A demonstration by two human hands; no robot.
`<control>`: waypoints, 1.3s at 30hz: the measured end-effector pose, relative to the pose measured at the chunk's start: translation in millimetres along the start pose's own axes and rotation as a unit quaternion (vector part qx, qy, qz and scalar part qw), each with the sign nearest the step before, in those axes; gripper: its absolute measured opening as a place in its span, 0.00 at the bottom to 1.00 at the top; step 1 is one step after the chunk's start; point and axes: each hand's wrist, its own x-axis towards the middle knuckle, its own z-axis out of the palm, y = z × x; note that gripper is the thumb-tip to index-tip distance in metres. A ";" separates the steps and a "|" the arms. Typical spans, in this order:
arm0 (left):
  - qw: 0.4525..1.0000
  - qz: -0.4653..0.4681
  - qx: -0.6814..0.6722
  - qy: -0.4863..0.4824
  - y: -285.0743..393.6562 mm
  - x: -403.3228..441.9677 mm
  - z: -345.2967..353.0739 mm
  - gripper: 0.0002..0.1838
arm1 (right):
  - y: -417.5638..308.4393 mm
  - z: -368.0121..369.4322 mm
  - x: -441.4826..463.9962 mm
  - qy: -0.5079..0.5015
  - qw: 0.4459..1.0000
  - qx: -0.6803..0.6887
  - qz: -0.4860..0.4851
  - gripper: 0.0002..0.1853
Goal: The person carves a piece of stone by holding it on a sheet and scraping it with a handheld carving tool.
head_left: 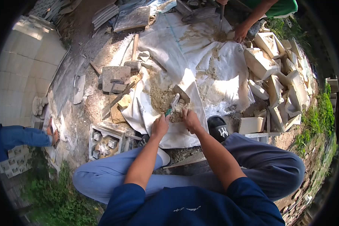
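Observation:
My left hand (161,126) is closed around the green handle (168,112) of a small tool, whose pale, dusty end (174,101) points away from me. Close beside it, my right hand (192,120) has its fingers curled down at crumbly pale material (177,116); whatever they grip is hidden. A flat grey-brown piece (181,94) stands tilted just beyond both hands. Sandy powder (160,94) covers the white sheet (194,141) under them. A long thin metal tool (141,109) lies on the sheet to the left.
A mallet (133,64), a square block (116,79) and a metal mould (105,142) lie left. Pale cast pieces (260,64) are heaped right. Another person's hand (241,32) works at the sheet's far end; someone's leg (26,136) is at far left.

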 end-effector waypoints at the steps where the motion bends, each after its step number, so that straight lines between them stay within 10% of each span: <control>1: 1.000 -0.007 0.015 -0.010 0.5 0.9 -3.5 0.20 | -5.2 -1.5 -1.9 -0.003 1.000 0.002 0.020 0.31; 8: 0.986 0.056 -0.045 0.151 -2.2 -2.8 2.7 0.16 | 25.5 5.0 14.2 0.026 0.999 -0.014 -0.024 0.30; 19: 0.999 0.013 0.018 0.026 -14.6 7.6 -18.7 0.17 | 15.0 2.0 18.5 -0.001 1.000 0.017 0.004 0.32; 23: 0.972 0.094 -0.059 0.205 -27.7 0.6 4.4 0.18 | 4.1 0.5 1.2 0.001 1.000 0.017 0.024 0.31; 29: 0.998 0.034 0.036 0.026 -25.2 1.1 -4.5 0.17 | -5.3 -4.9 -0.6 -0.015 0.999 0.019 0.036 0.32; 39: 0.980 0.092 -0.066 0.166 -12.3 -3.7 0.8 0.17 | -5.0 -5.6 -2.2 -0.021 0.998 0.031 0.040 0.30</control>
